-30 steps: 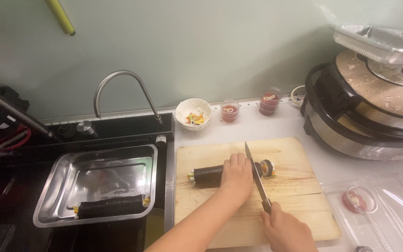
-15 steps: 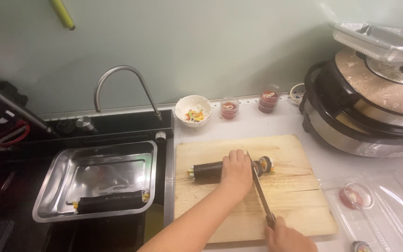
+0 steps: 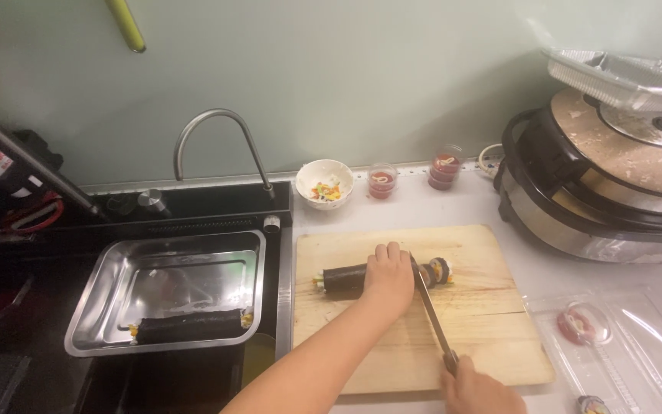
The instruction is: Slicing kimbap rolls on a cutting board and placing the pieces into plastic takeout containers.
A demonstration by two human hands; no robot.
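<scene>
Nearest to the camera, at the bottom edge, the right hand is closed around the handle of a knife; only part of this hand is in view. The blade runs from the handle away and a little to the left, so it lies almost across the roll. Further up, the left hand rests on top of the roll with fingers curled over it, pressing it down on the board. The roll lies with its long axis left to right: its dark body sticks out to the left of the left hand, and the cut slices lie just beside the blade on the right. So the blade meets the roll between the holding hand and the slices, very near to the fingers. To the left, a second roll lies in a steel tray, also left to right. Farther back stand a small white bowl and two red cups near the wall
</scene>
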